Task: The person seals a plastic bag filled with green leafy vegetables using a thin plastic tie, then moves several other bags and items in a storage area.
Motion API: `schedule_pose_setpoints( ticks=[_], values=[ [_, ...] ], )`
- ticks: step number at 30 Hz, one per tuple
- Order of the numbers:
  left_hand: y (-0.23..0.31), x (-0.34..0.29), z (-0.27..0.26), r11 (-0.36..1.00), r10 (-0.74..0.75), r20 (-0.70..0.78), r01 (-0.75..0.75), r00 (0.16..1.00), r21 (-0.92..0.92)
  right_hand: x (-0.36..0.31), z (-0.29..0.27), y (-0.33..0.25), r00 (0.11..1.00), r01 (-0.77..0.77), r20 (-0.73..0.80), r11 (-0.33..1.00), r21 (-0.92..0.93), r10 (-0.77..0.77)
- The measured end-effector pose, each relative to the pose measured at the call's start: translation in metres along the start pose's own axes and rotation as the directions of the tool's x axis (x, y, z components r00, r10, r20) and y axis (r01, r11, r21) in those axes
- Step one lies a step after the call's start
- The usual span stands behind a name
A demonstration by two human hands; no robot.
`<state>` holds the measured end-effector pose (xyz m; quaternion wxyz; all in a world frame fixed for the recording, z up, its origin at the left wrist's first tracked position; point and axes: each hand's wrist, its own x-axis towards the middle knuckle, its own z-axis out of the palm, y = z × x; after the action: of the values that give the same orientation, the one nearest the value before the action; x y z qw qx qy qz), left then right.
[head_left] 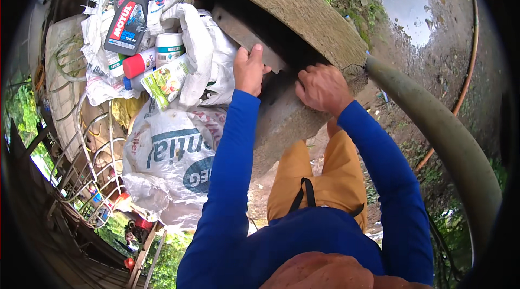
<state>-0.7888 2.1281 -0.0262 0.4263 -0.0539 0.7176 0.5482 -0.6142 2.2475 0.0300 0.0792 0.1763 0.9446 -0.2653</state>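
Observation:
My left hand point(250, 71) is closed at the inner side of a concrete trough point(309, 13), thumb raised against a flat grey surface point(244, 34). Whether it grips that surface's edge or something smaller is unclear. Inside the trough's near right corner my right hand point(325, 89) is curled, knuckles up, its fingertips hidden. Anything in its fingers cannot be made out. Deep shadow covers the trough's interior. Left of my left hand stands an open white woven sack point(197, 53), holding a dark oil bottle point(128, 23), a white tub point(169, 49) and a red-capped container point(139, 62).
A printed plastic sack point(168, 153) bulges beside my left forearm. Bent metal wire framing point(89, 164) stands farther left. A thick grey pipe point(433, 121) curves down on the right, past wet muddy ground with a puddle point(406, 10) and a thin brown hose point(470, 67).

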Motion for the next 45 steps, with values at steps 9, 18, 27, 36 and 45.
schedule_pose_setpoints(
  ticks=[9, 18, 27, 36, 45],
  values=[
    [0.091, -0.154, -0.069, 0.993, 0.116, 0.049, -0.115, 0.992, -0.018, 0.001, 0.007, 0.004, 0.999, 0.018, 0.044, 1.0, 0.003, -0.018],
    [0.192, -0.248, -0.176, 0.859, 0.474, 0.046, -0.45, 0.879, -0.243, -0.002, 0.001, 0.005, 0.999, 0.023, 0.041, 0.999, 0.039, -0.024],
    [0.297, -0.318, -0.303, 0.016, 0.983, 0.141, -0.812, 0.121, 0.583, -0.001, 0.007, 0.0, 0.998, 0.048, -0.041, 0.998, 0.043, -0.047],
    [0.383, -0.179, -0.233, 0.491, 0.811, -0.094, -0.582, 0.578, 0.648, 0.002, 0.004, -0.001, 1.0, 0.019, 0.007, 0.999, 0.037, -0.019],
    [0.302, 0.055, -0.244, -0.375, 0.675, 0.457, -0.263, 0.58, 0.889, 0.002, 0.003, 0.001, 1.0, 0.002, 0.016, 0.998, 0.055, -0.003]
  ],
)
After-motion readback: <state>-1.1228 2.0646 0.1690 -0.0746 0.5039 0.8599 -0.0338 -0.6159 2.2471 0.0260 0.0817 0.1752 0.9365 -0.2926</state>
